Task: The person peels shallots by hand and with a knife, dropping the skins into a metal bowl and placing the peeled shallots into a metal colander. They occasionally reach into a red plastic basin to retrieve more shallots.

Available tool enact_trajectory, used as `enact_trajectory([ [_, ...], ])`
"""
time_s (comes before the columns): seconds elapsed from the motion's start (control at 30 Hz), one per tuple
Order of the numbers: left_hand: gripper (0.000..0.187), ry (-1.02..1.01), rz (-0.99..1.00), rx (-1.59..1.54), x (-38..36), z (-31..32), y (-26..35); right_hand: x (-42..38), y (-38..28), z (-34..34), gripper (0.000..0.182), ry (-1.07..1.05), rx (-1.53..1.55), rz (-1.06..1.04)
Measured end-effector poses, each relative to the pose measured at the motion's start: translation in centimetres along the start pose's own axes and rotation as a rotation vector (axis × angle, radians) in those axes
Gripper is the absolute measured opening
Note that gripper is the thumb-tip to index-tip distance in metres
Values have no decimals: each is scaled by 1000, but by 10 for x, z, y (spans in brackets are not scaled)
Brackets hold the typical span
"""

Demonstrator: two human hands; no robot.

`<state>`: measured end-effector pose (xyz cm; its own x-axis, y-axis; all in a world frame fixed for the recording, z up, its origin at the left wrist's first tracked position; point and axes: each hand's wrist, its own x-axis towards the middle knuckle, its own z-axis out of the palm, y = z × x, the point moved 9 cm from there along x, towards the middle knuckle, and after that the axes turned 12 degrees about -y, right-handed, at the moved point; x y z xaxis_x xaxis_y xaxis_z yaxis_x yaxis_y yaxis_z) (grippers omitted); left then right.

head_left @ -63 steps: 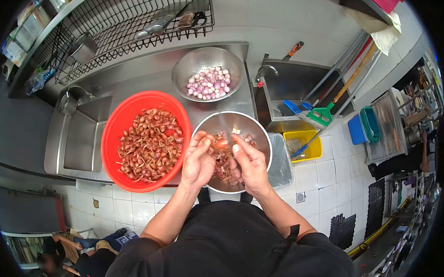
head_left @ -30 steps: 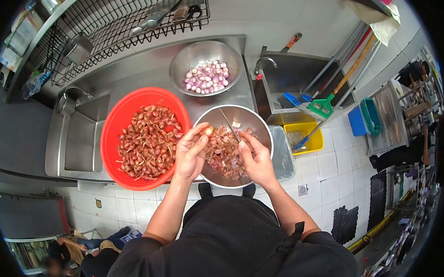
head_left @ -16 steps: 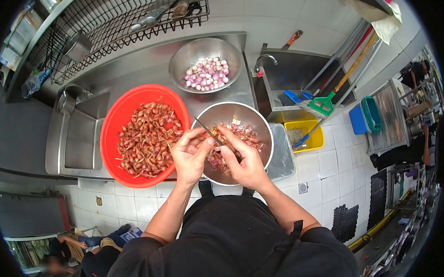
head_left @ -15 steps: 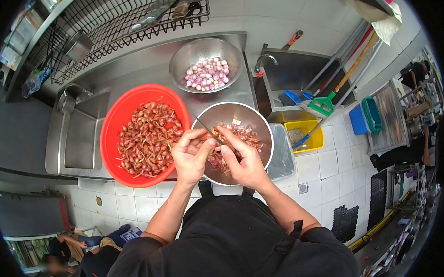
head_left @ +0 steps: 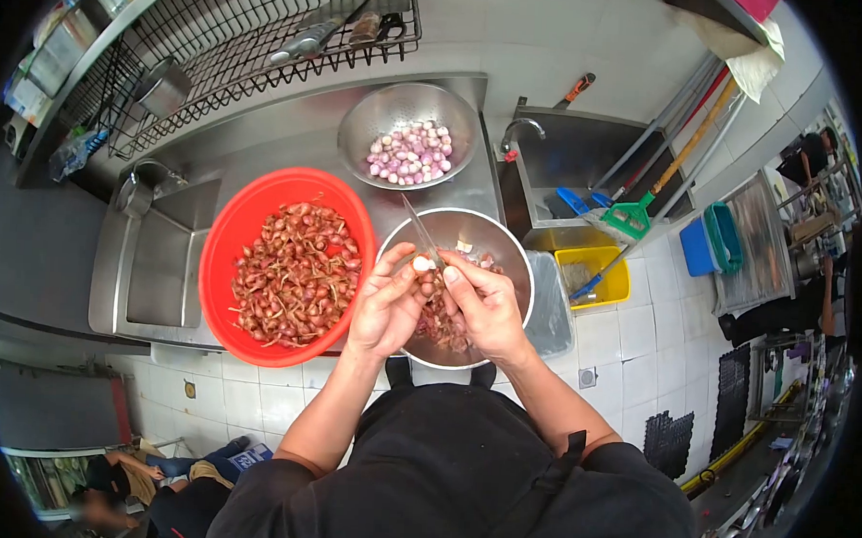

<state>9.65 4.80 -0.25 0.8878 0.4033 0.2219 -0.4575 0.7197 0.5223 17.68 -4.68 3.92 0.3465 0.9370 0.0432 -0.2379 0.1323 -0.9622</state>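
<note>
My left hand [head_left: 389, 306] pinches a shallot [head_left: 422, 264] whose pale cut face shows. A knife [head_left: 420, 225] is gripped in my right hand [head_left: 485, 305], its blade pointing up and away and its base against the shallot. Both hands are over a steel bowl [head_left: 524, 302] with reddish skins and trimmings inside. To the left, unpeeled shallots [head_left: 296, 273] fill much of a red basin [head_left: 223, 231]. Peeled pink and white shallots [head_left: 409, 155] lie in a steel colander [head_left: 356, 121] behind the bowl.
A sink [head_left: 167, 267] is at the left, under a wire rack [head_left: 239, 44]. On the right are a deep sink [head_left: 590, 146], a yellow bin [head_left: 623, 277], a green broom [head_left: 628, 218] and mop handles. People's bodies show at the lower left and far right.
The knife blade has swung more upright, and a pale cut shallot face now shows between my fingers. My left hand has turned its palm further up. The whole view has shifted slightly.
</note>
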Motion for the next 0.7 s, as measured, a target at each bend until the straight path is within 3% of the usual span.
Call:
enact_trajectory([
  [0.17, 30, 52, 41, -264, 5, -8, 0, -2, 5, -16, 35, 97, -109, -4],
  [0.23, 29, 52, 32, -305, 6, -4, 3, -4, -2, -31, 36, 187, -390, -105],
  [0.27, 28, 51, 26, -343, 7, -3, 5, -4, -1, -36, 36, 190, -389, -106],
  [0.37, 27, 9, 29, -206, 8, -16, 8, 0, 19, -38, 42, -41, -715, 221],
  [0.47, 26, 24, 23, -108, 8, -17, 14, -9, 28, -44, 42, 85, -770, 150],
  [0.5, 25, 60, 13, -33, 6, -17, 15, -9, 29, -39, 42, 86, -766, 155],
  [0.57, 25, 67, 50, 50, 7, -12, 18, -9, 8, -23, 41, 121, -461, -145],
  [0.67, 25, 81, 115, 205, 8, -1, 22, -10, -3, 1, 41, 20, -310, 6],
  [0.7, 26, 94, 148, 271, 8, 2, 25, -9, -9, 9, 41, 18, -242, -33],
])
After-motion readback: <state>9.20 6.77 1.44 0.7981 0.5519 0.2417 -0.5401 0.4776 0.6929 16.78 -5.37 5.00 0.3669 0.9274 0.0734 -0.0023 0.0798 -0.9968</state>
